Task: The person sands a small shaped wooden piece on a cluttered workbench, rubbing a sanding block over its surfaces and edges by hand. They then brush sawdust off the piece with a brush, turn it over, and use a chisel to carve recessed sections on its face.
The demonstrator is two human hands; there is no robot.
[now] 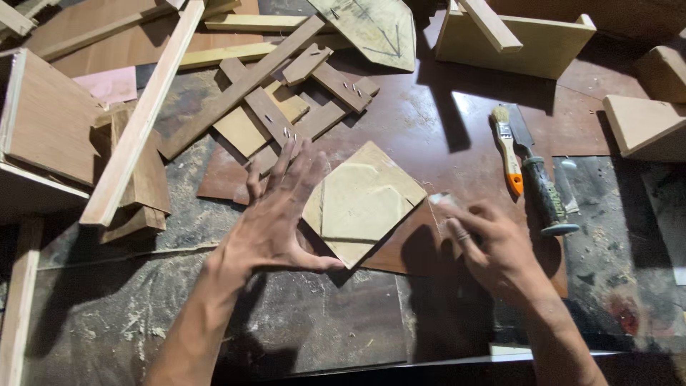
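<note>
Pale square wood panel (363, 202) — raised shape, set cornerwise.

Hard overhead light, deep sharp shadows

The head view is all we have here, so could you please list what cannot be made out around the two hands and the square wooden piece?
- Small pale object in the right hand: blurred and mostly covered by the fingers; its kind is unclear.
- Square wooden piece: its left corner is hidden under the left hand.
- Dark-handled tool beside the paintbrush: its blade blends into the dark table.
- Wooden box: cut off by the top edge.
</note>
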